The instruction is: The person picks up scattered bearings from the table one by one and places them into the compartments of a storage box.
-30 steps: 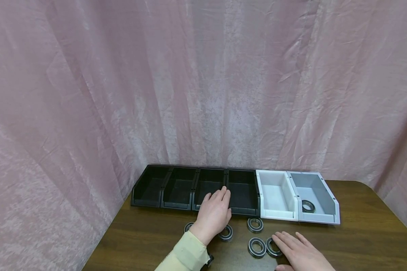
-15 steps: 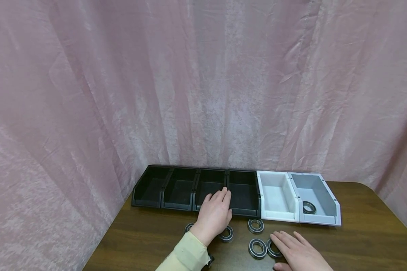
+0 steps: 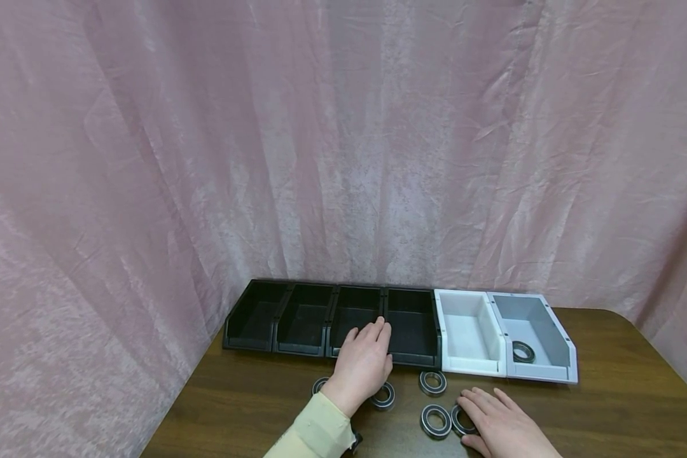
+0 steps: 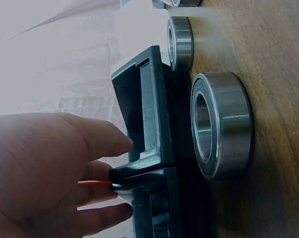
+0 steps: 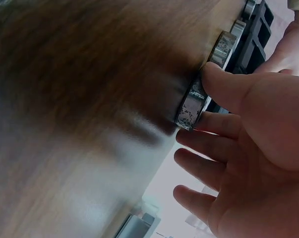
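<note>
My left hand (image 3: 362, 362) reaches over the front of the black bins (image 3: 301, 318), fingers extended and lightly bent, fingertips by the divider between two of them. It holds nothing. A bearing (image 4: 229, 126) lies on the table beside it in the left wrist view. At the right, my right hand (image 3: 504, 425) is at a metal ball bearing (image 5: 193, 101) that lies flat on the wood. Thumb and index finger pinch its rim from opposite sides; the other fingers stay spread. In the head view, the fingers cover part of this bearing.
Another bearing (image 3: 425, 422) lies just left of the right hand's one. More bearings lie in front of the bins, one partly behind the left wrist. A white bin (image 3: 468, 327) and a grey bin (image 3: 541, 331) continue the row; one bearing (image 3: 523, 360) lies in the grey bin.
The right hand's thumb has moved in toward the bearing, and its fingers have drawn closer around the rim. The left hand has stayed in place.
</note>
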Available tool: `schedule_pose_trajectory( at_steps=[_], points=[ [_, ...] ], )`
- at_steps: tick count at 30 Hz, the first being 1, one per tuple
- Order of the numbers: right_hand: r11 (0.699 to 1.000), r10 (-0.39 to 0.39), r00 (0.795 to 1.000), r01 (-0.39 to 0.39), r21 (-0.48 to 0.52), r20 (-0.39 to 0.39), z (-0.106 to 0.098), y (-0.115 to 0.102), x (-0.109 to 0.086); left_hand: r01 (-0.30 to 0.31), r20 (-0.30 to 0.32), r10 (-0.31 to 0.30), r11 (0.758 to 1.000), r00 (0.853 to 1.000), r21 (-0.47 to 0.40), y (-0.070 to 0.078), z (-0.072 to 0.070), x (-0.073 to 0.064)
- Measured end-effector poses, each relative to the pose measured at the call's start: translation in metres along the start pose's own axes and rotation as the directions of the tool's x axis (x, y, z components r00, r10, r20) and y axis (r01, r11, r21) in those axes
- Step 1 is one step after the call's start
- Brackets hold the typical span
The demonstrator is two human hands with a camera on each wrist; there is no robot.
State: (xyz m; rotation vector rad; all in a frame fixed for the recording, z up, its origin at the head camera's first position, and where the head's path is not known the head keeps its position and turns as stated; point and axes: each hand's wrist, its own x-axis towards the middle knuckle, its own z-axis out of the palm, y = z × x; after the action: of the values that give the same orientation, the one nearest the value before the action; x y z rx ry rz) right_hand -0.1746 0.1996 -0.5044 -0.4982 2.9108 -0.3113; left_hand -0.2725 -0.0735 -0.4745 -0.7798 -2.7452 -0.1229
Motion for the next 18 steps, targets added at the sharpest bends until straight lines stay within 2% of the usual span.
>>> schedule_pose_trajectory(
  at_steps=[6, 18],
  points=[
    [0.999, -0.024, 1.0, 0.024, -0.025, -0.017, 0.002, 0.0015, 0.0008, 0.006, 0.005, -0.006, 1.0, 1.0, -0.008, 0.0004, -0.0012, -0.0004],
    [0.999, 0.038, 0.999, -0.039, 0.021, 0.023, -0.0002, -0.0032, 0.0022, 0.006, 0.005, -0.006, 1.0, 1.0, 0.004, 0.0002, -0.0002, -0.0001]
  ],
)
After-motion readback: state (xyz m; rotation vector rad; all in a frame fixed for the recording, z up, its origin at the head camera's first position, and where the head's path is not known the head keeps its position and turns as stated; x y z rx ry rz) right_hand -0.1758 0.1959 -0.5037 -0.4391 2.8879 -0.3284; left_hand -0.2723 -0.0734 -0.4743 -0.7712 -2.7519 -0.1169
